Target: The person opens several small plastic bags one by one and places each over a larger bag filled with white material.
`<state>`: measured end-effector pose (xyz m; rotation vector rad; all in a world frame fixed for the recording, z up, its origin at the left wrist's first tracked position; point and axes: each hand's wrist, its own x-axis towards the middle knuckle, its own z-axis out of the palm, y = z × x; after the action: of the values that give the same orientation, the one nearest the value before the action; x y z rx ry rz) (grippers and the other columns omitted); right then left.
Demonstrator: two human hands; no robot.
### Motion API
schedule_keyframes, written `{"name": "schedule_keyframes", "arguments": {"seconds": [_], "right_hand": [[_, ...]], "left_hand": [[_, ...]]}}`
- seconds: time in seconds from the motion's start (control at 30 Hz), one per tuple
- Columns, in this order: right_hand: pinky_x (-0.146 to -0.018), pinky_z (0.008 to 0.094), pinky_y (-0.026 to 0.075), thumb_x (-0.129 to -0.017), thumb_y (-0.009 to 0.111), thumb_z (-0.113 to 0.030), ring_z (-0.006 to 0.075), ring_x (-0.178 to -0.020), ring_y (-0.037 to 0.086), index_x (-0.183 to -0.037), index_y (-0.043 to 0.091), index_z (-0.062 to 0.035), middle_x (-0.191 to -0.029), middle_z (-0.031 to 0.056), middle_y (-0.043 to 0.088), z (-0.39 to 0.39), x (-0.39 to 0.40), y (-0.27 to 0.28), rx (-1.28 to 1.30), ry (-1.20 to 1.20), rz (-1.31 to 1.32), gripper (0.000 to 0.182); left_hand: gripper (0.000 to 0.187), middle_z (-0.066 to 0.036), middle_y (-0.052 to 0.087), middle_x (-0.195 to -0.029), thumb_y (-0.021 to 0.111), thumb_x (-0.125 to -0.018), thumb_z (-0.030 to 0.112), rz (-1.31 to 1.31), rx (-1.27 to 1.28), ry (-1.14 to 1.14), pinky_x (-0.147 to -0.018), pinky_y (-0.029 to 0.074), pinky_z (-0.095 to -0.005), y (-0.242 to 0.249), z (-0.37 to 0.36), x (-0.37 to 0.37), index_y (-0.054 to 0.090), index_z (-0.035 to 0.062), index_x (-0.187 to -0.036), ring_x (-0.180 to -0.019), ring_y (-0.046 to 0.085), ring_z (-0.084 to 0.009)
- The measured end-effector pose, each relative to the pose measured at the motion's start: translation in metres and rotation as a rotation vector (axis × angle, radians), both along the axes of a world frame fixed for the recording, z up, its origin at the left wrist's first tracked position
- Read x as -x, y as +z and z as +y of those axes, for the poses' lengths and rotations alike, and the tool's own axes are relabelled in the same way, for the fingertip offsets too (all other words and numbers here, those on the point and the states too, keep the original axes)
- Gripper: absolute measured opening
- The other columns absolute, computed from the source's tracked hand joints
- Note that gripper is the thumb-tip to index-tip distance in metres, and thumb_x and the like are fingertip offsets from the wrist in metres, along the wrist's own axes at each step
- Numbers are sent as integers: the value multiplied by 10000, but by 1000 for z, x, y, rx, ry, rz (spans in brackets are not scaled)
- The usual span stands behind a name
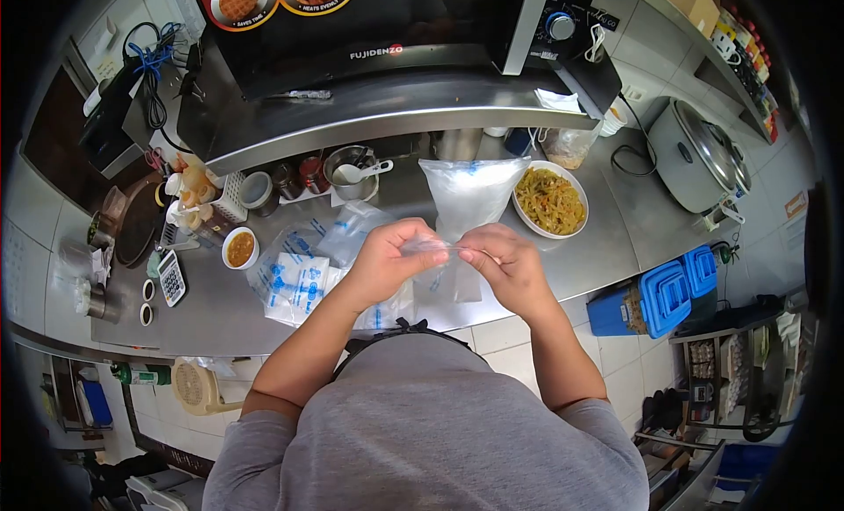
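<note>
My left hand (400, 260) and my right hand (505, 263) meet above the steel counter, fingers pinched. A thin clear plastic bag (450, 246) is stretched between their fingertips; much of it is hidden by the hands. Just beyond them stands a larger clear bag (470, 190) with whitish contents I cannot make out. Right of that bag sits a white bowl (583, 219) of shredded, yellow-green cooked food (549, 197). Flat plastic packs with blue print (299, 287) lie beside my left forearm, among loose clear bags (352, 230).
A shelf edge (396, 124) under a microwave (378, 36) overhangs the counter's back. To the left are a bowl of brown sauce (239, 247), a calculator (172, 278) and bottles (189, 190). A rice cooker (694, 151) and blue bins (661, 291) are at right.
</note>
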<state>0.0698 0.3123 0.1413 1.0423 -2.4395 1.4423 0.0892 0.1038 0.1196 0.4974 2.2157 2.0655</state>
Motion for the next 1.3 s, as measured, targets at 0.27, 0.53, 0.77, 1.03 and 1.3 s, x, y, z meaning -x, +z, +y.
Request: {"name": "schedule_keyframes", "arguments": {"seconds": [0.27,0.53,0.77,1.03,1.3], "right_hand": [[-813,324,468,-863,667,-163,198,-852,617,-833,651,-11,-926,77,672,8,-5,16,415,158,-221,155],[-736,321,499,-930,580,-190,149,-734,615,-903,618,-11,-821,60,645,43,24,-27,36,482,-837,185],[-720,283,521,-913,562,-147,170,-764,646,-1019,630,1,-865,66,650,51,76,21,786,178,-857,194],[-640,290,517,-892,557,-134,164,-783,626,-1075,607,-8,-938,66,639,40,134,-137,819,-223,-1075,228],[-861,294,456,-910,541,-215,158,-1049,546,-1257,506,6,-1194,99,564,40,128,-59,898,-297,-441,413]], "left_hand": [[94,7,560,-894,654,-865,60,-256,-493,-151,-750,409,-223,23,14,-5,566,85,-843,-836,520,-82],[125,-7,575,-785,519,-945,155,-315,-929,-453,-779,467,-341,-13,-2,30,580,57,-898,-731,548,-115],[76,-34,641,-820,561,-894,66,-672,-887,-399,-586,488,-245,5,-9,91,609,23,-932,-669,595,-85],[98,-72,629,-764,509,-883,44,-850,-941,-152,-368,305,-195,-132,10,131,599,11,-902,-558,545,-78],[435,-79,592,-1149,622,-898,337,107,-533,311,-869,472,-351,-53,26,113,495,49,-1198,-1103,544,-196]]}}
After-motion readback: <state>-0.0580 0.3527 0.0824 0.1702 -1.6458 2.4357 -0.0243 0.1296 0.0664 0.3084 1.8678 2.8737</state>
